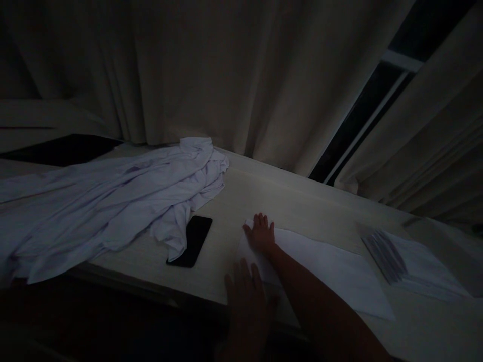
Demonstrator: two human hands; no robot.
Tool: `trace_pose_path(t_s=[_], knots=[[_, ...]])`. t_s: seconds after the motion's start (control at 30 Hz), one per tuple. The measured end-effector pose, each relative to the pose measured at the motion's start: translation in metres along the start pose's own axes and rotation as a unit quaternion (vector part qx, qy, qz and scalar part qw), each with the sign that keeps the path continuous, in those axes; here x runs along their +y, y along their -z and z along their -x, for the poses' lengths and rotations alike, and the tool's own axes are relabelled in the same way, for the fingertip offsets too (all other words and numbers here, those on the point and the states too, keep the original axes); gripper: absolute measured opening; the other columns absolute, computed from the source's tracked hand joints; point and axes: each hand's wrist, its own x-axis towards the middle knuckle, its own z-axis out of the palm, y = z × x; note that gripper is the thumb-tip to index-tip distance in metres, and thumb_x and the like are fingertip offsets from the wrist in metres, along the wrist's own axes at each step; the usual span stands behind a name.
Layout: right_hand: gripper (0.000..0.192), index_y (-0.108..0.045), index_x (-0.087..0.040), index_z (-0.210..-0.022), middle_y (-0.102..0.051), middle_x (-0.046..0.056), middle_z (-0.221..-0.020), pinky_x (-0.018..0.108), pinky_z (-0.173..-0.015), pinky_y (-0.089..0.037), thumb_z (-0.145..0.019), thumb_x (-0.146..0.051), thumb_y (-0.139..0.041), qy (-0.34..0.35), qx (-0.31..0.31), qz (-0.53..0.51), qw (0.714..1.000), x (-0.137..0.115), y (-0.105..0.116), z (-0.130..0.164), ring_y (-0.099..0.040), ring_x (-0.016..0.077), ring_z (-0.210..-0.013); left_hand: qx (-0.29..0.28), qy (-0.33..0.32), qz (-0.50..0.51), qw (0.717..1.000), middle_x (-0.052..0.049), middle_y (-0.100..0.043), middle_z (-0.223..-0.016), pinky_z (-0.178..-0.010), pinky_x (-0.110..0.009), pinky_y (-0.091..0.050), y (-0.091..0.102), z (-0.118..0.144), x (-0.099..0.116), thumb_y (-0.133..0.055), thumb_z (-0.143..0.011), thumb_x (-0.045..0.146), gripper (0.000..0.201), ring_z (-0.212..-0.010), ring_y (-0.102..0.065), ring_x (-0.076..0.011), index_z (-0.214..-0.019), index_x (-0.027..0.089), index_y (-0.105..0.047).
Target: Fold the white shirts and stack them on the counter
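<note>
Very dim here, a murky, greyish gloom across the whole frame! Lower left sinks to near black, and the window (364, 118) at upper right is just as dark. The rumpled white fabric (147, 196) at left reads faintly violet; the left hand (247, 296), lower centre, goes soft, shadowy; fine detail everywhere turns mushy.

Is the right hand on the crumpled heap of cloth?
No, the right hand rests on the flat white cloth, apart from the crumpled heap.
</note>
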Motion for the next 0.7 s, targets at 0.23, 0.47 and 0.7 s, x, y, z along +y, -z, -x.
trace_pose_path(t_s=[0.23, 0.47, 0.7], knots=[[0.078, -0.019, -0.004, -0.151, -0.01, 0.019, -0.158, 0.058, -0.113, -0.005, -0.097, -0.06, -0.011, -0.035, 0.064, -0.001, 0.997, -0.007, 0.002, -0.013, 0.0, 0.0324, -0.146, -0.03, 0.021, -0.004, 0.999, -0.024, -0.045, -0.144, -0.11, -0.062, -0.019, 0.031, -0.014, 0.002, -0.045, -0.081, 0.063, 0.075, -0.137, -0.033, -0.0413, -0.133, 0.01, -0.053], [0.057, -0.032, -0.012, -0.148, -0.022, 0.011, -0.157, 0.049, -0.117, -0.008, -0.102, -0.042, -0.018, 0.073, 0.106, -0.023, 0.991, -0.022, 0.031, 0.008, -0.01, 0.0234, -0.146, -0.037, -0.012, 0.034, 0.999, -0.015, -0.064, -0.119, -0.092, -0.042, -0.041, 0.049, -0.052, -0.033, -0.034, -0.093, 0.03, 0.041, -0.107, -0.056, -0.0257, -0.118, 0.017, -0.063], [0.05, -0.032, -0.018, -0.148, -0.026, 0.007, -0.156, 0.047, -0.118, -0.016, -0.1, -0.03, -0.031, 0.195, 0.046, -0.017, 0.98, -0.009, 0.011, 0.096, -0.012, 0.021, -0.146, -0.056, -0.095, -0.027, 0.994, -0.012, -0.033, -0.154, -0.114, -0.058, -0.012, 0.026, -0.041, -0.039, -0.039, -0.086, 0.025, 0.059, -0.144, -0.02, -0.0351, -0.145, 0.017, -0.038]])
